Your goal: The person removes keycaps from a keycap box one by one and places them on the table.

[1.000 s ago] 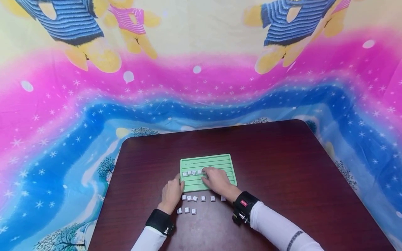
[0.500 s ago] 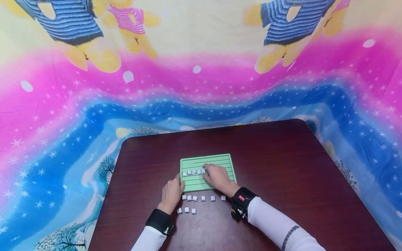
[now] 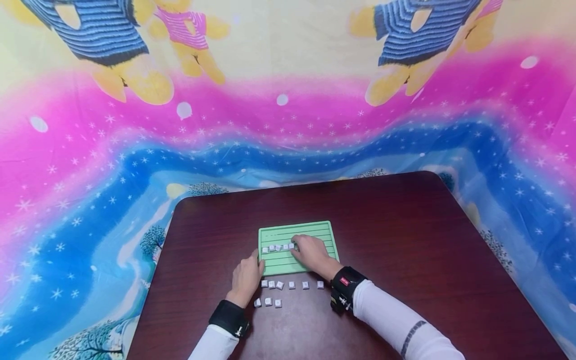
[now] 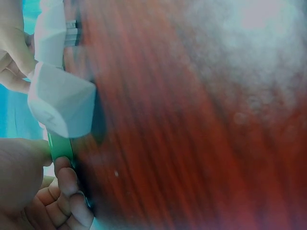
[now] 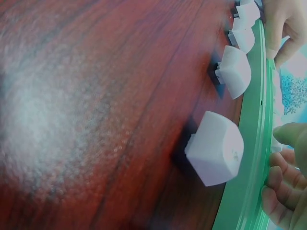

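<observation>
On the dark table lies a green ridged board [image 3: 297, 262] bearing a row of several white keycaps [image 3: 272, 248]. My left hand [image 3: 245, 278] grips the board's left edge, thumb on the near side; the left wrist view shows its fingers [image 4: 67, 182] curled at the green edge. Over the board's middle, my right hand [image 3: 312, 254] has thumb and index finger about the row's rightmost keycap [image 3: 291, 246], pinching it. In the right wrist view the thumb [image 5: 290, 134] and curled fingers come together beside the row, partly cut off by the frame.
Between the board and me, loose keycaps lie in two rows on the table [image 3: 382, 225]: a longer row [image 3: 291, 285] near the board and three keycaps [image 3: 268, 302] closer to me. A patterned cloth [image 3: 288, 130] hangs behind the table.
A second ago the right fingers covered the row's right end; they have shifted slightly right, and a fifth keycap now shows there. The left hand and board stay put.
</observation>
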`<state>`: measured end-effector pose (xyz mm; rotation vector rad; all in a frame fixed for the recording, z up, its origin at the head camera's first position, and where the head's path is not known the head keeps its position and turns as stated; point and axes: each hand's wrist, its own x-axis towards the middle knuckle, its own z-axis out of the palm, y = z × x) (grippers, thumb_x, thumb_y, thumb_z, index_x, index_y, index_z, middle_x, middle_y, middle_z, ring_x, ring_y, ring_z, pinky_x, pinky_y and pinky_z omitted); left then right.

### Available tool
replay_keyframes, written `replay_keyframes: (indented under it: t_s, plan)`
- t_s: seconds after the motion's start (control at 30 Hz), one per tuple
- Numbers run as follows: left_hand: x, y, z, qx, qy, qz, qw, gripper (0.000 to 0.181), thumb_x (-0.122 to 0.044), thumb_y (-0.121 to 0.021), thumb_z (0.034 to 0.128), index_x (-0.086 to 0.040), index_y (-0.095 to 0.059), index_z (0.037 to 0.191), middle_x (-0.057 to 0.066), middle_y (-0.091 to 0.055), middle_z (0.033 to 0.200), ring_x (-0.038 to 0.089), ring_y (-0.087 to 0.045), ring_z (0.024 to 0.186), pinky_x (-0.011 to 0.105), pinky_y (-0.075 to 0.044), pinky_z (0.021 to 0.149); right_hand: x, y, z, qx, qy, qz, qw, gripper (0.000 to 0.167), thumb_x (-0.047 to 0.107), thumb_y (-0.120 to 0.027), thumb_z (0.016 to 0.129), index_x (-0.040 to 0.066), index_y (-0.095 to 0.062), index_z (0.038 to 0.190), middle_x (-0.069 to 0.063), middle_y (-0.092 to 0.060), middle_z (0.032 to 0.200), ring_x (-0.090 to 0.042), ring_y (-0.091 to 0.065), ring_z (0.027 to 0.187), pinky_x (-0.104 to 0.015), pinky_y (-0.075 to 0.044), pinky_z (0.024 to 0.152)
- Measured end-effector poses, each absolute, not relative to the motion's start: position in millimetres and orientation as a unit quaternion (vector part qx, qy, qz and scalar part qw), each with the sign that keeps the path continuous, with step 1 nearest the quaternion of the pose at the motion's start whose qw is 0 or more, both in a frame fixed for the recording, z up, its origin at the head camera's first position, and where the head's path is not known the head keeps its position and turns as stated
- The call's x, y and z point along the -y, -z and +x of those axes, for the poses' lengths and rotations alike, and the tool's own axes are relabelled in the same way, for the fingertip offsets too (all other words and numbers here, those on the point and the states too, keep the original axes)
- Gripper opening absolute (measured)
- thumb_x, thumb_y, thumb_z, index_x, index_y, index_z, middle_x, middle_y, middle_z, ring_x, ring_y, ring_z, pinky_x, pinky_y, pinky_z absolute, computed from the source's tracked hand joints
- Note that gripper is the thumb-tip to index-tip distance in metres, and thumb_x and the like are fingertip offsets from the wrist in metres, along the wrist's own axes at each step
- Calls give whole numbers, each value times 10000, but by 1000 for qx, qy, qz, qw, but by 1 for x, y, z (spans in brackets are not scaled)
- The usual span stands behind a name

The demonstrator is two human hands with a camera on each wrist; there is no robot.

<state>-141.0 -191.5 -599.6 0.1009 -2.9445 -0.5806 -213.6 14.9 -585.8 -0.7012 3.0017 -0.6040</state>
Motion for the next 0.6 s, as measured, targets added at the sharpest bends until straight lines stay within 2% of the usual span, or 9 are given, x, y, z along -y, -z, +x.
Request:
replay_keyframes:
  t_s: [0.2, 0.4, 0.6]
  plan:
    - [191, 599, -141, 978, 194, 33, 68, 387, -203, -650, 968, 3, -646, 1296, 220, -730, 824, 287, -632, 545, 393, -461, 477, -14, 587, -216, -957, 191, -220, 11, 248, 260, -726, 913, 157, -743, 1138, 33, -755, 941, -80, -663, 775, -272, -505, 595]
    - [191, 598, -141, 978, 196, 32, 68, 378, -199, -647, 972, 6, -646, 1290, 200, -712, 765, 260, -601, 510, 371, -437, 458, -14, 588, -219, -957, 188, -220, 11, 172, 267, -733, 912, 185, -755, 1061, 50, -759, 932, -70, -658, 760, -256, -472, 565]
    - [191, 598, -141, 978, 195, 37, 61, 386, -200, -648, 971, 1, -641, 1301, 212, -723, 805, 272, -618, 532, 376, -442, 464, -15, 587, -218, -956, 193, -220, 10, 140, 260, -733, 910, 192, -754, 1030, 77, -737, 866, -38, -611, 699, -239, -443, 546]
